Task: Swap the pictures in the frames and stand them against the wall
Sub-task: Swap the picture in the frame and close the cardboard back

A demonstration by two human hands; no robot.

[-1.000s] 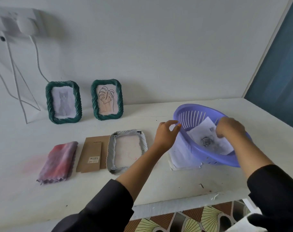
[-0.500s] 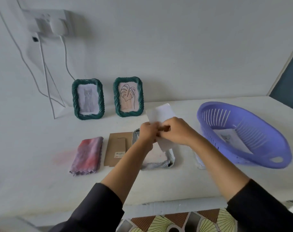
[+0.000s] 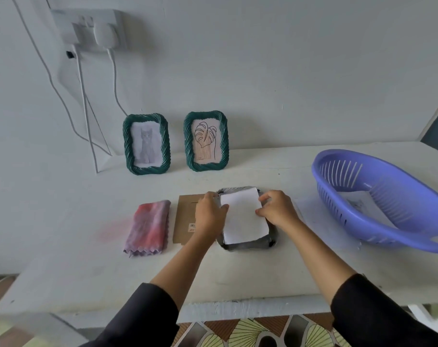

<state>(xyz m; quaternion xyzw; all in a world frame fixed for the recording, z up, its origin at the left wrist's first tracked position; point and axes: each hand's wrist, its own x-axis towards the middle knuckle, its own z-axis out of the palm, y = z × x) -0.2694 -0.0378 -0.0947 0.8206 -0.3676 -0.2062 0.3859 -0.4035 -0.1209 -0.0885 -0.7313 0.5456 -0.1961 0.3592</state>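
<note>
A grey frame (image 3: 248, 244) lies face down on the white table (image 3: 87, 234). A white picture sheet (image 3: 243, 216), blank side up, lies over its opening. My left hand (image 3: 209, 215) holds the sheet's left edge and my right hand (image 3: 275, 211) pinches its right edge. The brown cardboard backing (image 3: 184, 221) lies just left of the frame, partly under my left hand. Two green frames stand against the wall: one with a cat picture (image 3: 146, 144), one with a leaf drawing (image 3: 205, 141).
A folded pink-purple cloth (image 3: 149, 227) lies left of the backing. A purple plastic basket (image 3: 380, 199) with another sheet inside sits at the right, over more paper. Cables hang from a wall socket (image 3: 95, 28) at the upper left.
Both hands carried the white sheet from the basket to the left and lowered it onto the face-down grey frame. The basket was set down flat on the table.
</note>
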